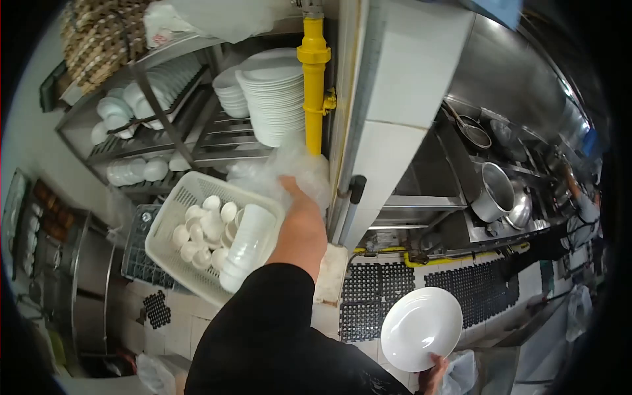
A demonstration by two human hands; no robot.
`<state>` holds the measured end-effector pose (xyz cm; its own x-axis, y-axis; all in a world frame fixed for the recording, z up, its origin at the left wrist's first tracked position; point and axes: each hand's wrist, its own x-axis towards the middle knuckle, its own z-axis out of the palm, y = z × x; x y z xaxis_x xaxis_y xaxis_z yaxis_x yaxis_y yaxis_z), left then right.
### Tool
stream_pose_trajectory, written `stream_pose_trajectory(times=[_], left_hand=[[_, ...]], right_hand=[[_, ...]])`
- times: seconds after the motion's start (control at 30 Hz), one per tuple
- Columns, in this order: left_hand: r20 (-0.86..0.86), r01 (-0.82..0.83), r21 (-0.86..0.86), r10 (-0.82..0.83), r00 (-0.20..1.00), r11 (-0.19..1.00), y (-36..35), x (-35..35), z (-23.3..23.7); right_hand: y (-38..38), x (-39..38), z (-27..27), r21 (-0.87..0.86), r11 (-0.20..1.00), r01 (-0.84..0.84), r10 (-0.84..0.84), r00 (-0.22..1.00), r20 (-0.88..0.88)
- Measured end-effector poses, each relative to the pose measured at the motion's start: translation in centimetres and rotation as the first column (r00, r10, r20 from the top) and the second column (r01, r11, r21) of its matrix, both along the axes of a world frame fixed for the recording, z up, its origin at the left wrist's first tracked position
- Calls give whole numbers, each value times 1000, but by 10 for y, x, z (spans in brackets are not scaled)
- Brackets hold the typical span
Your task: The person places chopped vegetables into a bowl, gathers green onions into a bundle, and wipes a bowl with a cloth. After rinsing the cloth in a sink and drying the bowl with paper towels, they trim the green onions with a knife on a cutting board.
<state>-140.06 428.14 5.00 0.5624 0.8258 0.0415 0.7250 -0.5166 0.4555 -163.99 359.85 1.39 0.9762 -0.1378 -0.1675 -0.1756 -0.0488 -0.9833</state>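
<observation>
My left hand (pixel 288 185) reaches forward to the shelf, in among crumpled clear plastic (pixel 308 172) below a tall stack of white plates (pixel 271 92). The plastic and my wrist hide most of its fingers, so its grip does not show. Under that forearm stands a pale plastic basket (pixel 162 227) with white spoons (pixel 209 227) and a row of nested white bowls (pixel 247 243). At the lower right, my right hand (pixel 432 375) is closed on the rim of a white plate (pixel 421 326), its thumb on the upper face.
Metal shelves (pixel 217 158) with more white dishes stand at the left. A yellow pipe (pixel 314 85) and a tiled pillar (pixel 395 79) rise ahead. A stove with a steel pot (pixel 492 191) and another person (pixel 582 220) are at the right. Black mats (pixel 375 299) lie on the floor.
</observation>
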Motion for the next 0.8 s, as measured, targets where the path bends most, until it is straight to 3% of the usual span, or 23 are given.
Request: stream_pose_trajectory(times=[0.1,0.13,0.27,0.3,0.33,0.37,0.4,0.43,0.47,0.5,0.53,0.57,0.6,0.63,0.67,0.73,0.8], left_hand=[[-401,219,138,-147,904,966,-3,11,-29],[-476,295,131,-201,856,946,2,15,-38],[-598,441,66,-318,736,895,42,43,-59],[-636,399,108,-245,732,910,46,52,-60],[-672,355,152,-167,721,922,51,58,-62],[-679,347,143,-163,715,927,53,55,-52],[-676,363,89,-211,706,928,50,46,-26],[-663,385,14,-280,695,923,48,28,13],[-648,403,-62,-344,679,913,43,11,49],[-623,425,-145,-416,662,894,38,-9,87],[-621,407,-112,-383,684,907,44,4,64],[-610,385,-70,-345,713,920,47,23,33],[-597,358,-37,-308,741,933,50,36,11],[-578,334,-12,-279,767,943,52,43,-3],[-553,305,11,-249,795,952,53,48,-14],[-492,245,54,-188,850,968,48,52,-30],[-400,164,99,-111,910,981,36,61,-46]], right_hand=[[21,-37,16,-365,931,-12,54,993,107],[8,-61,17,-846,519,-125,336,939,68],[68,-78,74,-894,447,-39,381,912,151],[81,-78,85,-522,853,-22,84,992,94],[93,-82,93,-10,990,144,-144,983,-111],[98,-89,83,-211,964,162,-100,955,279],[103,-97,74,-391,863,321,-17,791,612],[101,-102,96,-133,945,300,-273,944,184],[99,-106,110,122,911,394,-337,881,-333],[85,-108,104,117,913,391,-335,882,-332],[60,-113,87,-125,979,161,-192,936,-296],[47,-117,76,-358,930,-83,-30,954,-299],[63,-113,90,-356,930,-95,-17,954,-300],[111,-101,128,-111,987,115,-146,930,-337],[137,-95,150,132,936,326,-250,880,-404],[134,-100,141,141,935,326,-242,874,-421],[112,-107,110,258,926,275,-219,950,-223]])
